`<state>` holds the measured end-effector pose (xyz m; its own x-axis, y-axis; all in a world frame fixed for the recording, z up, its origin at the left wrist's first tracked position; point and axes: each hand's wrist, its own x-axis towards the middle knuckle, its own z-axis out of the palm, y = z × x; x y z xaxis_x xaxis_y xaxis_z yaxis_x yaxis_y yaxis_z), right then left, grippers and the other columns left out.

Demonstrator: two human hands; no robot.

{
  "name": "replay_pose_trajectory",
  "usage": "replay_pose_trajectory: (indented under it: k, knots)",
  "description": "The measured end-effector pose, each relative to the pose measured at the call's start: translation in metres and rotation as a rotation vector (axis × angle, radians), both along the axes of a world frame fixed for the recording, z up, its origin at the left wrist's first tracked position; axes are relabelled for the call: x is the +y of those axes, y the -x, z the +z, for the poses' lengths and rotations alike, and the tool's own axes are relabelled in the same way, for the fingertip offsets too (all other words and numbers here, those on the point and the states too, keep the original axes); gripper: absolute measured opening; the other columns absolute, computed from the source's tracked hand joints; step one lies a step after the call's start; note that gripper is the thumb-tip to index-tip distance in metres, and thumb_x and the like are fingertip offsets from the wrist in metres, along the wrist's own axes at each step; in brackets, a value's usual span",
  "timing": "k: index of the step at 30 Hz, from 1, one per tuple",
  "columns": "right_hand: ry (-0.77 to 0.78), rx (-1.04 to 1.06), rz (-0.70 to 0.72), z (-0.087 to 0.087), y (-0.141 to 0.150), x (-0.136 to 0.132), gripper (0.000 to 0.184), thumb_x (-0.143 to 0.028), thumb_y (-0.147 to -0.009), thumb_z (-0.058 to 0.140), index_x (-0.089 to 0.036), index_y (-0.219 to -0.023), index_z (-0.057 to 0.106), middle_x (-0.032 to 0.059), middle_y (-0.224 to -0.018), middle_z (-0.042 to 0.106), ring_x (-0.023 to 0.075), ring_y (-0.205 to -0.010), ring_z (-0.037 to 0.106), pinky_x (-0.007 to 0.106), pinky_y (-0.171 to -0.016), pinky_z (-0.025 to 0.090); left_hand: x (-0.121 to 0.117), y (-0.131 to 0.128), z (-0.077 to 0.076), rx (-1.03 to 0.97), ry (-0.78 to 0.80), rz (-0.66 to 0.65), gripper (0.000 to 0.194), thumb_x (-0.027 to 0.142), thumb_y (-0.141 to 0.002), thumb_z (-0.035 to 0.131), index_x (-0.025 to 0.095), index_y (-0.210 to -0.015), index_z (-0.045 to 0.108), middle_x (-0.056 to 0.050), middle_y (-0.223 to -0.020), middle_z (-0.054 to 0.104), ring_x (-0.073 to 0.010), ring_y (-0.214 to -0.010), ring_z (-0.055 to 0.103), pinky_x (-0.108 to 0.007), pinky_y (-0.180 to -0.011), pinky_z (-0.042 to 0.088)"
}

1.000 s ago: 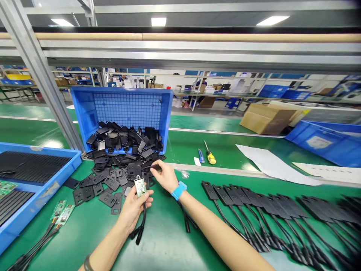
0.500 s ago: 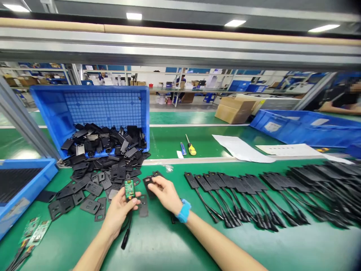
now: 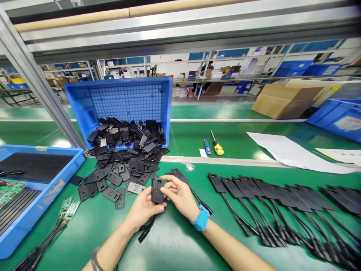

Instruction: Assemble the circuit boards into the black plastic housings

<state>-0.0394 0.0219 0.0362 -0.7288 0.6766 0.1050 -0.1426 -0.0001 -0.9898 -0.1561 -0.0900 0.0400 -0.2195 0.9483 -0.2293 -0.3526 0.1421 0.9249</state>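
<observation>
Over our green tabletop (image 3: pixel 180 244), both hands have met at the black cover (image 3: pixel 158 191).
Our left hand (image 3: pixel 139 211) grips it narrowly, low down; our right hand (image 3: pixel 180 195) closes its grip at the upper edge. The board's face has gone from sight, seemingly covered; black cable (image 3: pixel 147 230) hangs below.

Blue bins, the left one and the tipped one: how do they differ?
The left bin sits flat, opening upward; the tipped bin stands on its side, opening toward the camera.
The left bin holds rows of black strips and circuit boards; the tipped bin holds a loose heap of black parts.
Both are blue.
</observation>
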Motion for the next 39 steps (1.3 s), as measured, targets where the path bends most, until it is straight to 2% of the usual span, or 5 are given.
replay_pose_trajectory:
  k: [11, 23, 27, 33, 39]
  knots:
    - [-0.002, 0.015, -0.019, 0.000, -0.001, 0.000, 0.032, -0.039, -0.079, 0.065, -0.016, -0.100, 0.059, -0.0032, -0.063, 0.057, 0.0121, -0.055, 0.058, 0.023, -0.051, 0.046, 0.003, -0.003, 0.002, 0.118, -0.025, 0.014, 0.049, 0.032, -0.071, 0.076, 0.013, -0.112, 0.056, -0.013, -0.104, 0.065, -0.0143, -0.070, 0.063, -0.022, -0.057, 0.049]
    - [0.095, -0.066, 0.143, -0.003, 0.002, 0.007, 0.043, -0.059, -0.085, 0.051, -0.016, -0.079, 0.058, -0.0015, -0.064, 0.053, 0.0108, -0.054, 0.050, 0.023, -0.051, 0.039, -0.001, -0.007, 0.004, 0.292, -0.022, -0.035, 0.046, 0.036, -0.080, 0.065, 0.015, -0.120, 0.053, -0.011, -0.096, 0.065, -0.0204, -0.077, 0.067, -0.026, -0.061, 0.055]
    - [-0.026, -0.161, 0.049, -0.007, 0.003, 0.004, 0.045, -0.057, -0.089, 0.043, -0.016, -0.075, 0.057, -0.0034, -0.057, 0.045, 0.0103, -0.048, 0.042, 0.023, -0.048, 0.036, 0.000, -0.012, 0.001, 0.347, 0.022, -0.023, 0.039, 0.038, -0.082, 0.061, 0.012, -0.111, 0.055, -0.011, -0.085, 0.067, -0.0206, -0.067, 0.068, -0.030, -0.060, 0.056]
    - [-0.580, -0.287, -0.098, -0.004, 0.001, -0.014, 0.057, -0.036, -0.088, 0.051, -0.014, -0.139, 0.036, 0.0110, -0.107, 0.052, 0.0231, -0.099, 0.052, 0.037, -0.089, 0.045, 0.001, -0.017, -0.002, 0.289, -0.097, -0.004, 0.063, 0.024, -0.077, 0.065, 0.019, -0.134, 0.040, -0.014, -0.118, 0.061, -0.0245, -0.098, 0.064, -0.036, -0.086, 0.053]
    - [-0.816, -0.603, -0.062, 0.006, -0.007, -0.002, 0.052, -0.027, -0.089, 0.046, -0.008, -0.137, 0.038, 0.0134, -0.108, 0.050, 0.0239, -0.095, 0.056, 0.035, -0.087, 0.047, -0.004, 0.007, 0.000, 1.102, -0.147, -0.199, 0.050, 0.026, -0.083, 0.058, 0.024, -0.133, 0.049, -0.011, -0.137, 0.050, -0.0305, -0.128, 0.043, -0.051, -0.110, 0.028]
